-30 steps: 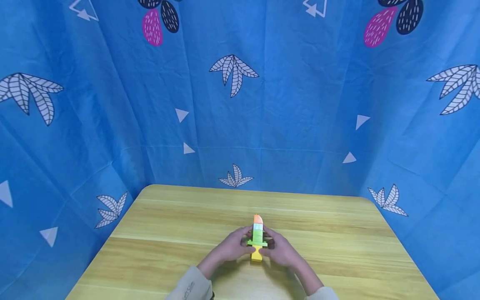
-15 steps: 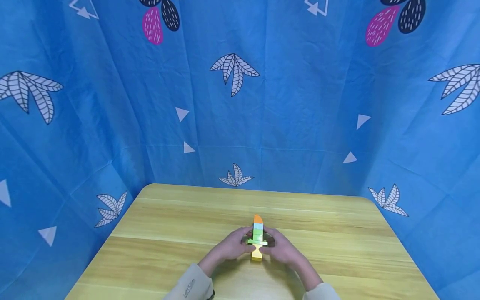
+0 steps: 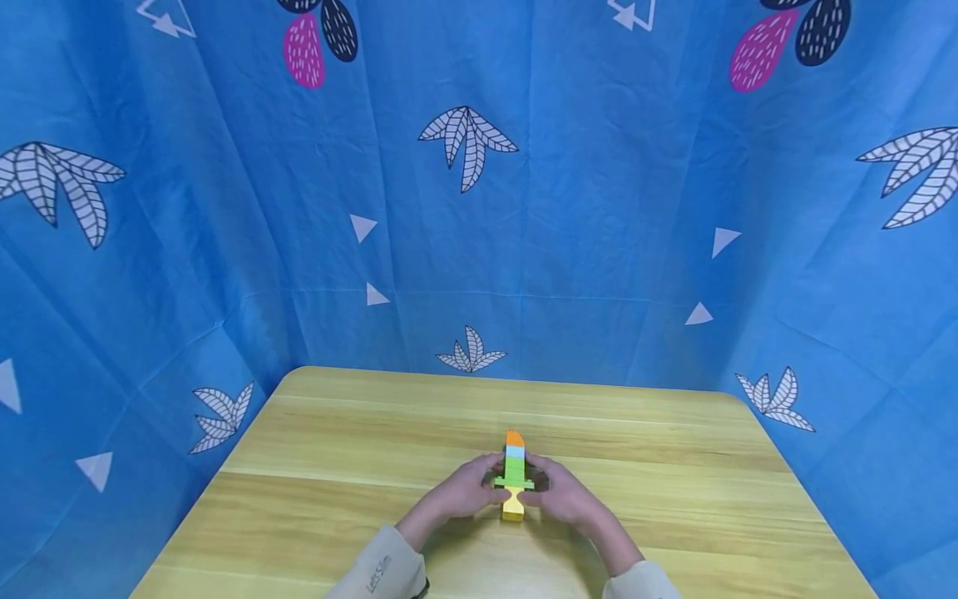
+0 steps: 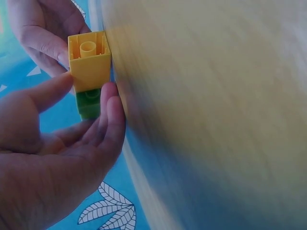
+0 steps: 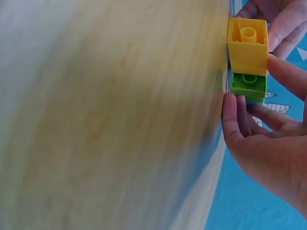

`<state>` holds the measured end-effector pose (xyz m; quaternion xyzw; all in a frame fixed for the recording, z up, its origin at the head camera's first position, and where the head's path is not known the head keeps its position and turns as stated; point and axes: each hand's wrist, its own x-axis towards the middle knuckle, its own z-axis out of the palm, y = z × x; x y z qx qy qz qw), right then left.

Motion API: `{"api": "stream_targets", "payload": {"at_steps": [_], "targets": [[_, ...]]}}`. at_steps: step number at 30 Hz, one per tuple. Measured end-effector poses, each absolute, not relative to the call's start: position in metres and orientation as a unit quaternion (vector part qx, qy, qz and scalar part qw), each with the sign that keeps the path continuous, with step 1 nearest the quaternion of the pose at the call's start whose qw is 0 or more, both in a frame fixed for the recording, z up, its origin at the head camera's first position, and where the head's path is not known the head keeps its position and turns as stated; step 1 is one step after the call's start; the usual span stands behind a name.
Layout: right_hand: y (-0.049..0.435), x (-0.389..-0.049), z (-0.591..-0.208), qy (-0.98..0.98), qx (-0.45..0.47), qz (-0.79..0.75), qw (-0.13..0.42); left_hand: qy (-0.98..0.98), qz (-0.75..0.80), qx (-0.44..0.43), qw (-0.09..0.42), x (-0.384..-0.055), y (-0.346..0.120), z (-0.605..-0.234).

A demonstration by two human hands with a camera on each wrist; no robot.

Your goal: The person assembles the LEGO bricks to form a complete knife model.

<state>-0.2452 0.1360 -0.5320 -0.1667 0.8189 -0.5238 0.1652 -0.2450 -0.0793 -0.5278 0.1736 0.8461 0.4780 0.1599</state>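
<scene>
A stack of toy building bricks lies lengthwise on the table between both hands. Its far end is a curved orange brick, followed by a light blue brick and green ones. A wider green piece sticks out on both sides above the yellow brick at the near end, whose hollow underside faces the wrists. From the left, my left hand holds the stack, thumb against the yellow brick. My right hand mirrors it, its thumb on the yellow brick's other side and its fingers along the green part.
The wooden table extends around the hands, with rounded far corners. A blue patterned curtain hangs behind it and along both sides. Light sleeves cover the forearms.
</scene>
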Motion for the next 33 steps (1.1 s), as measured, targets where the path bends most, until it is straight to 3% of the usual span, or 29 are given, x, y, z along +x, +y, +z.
{"api": "stream_targets", "payload": {"at_steps": [33], "targets": [[0.137, -0.248, -0.5356, 0.817, -0.177, -0.524, 0.162, 0.856, 0.463, 0.171, 0.156, -0.2466, -0.0762, -0.5319]]}}
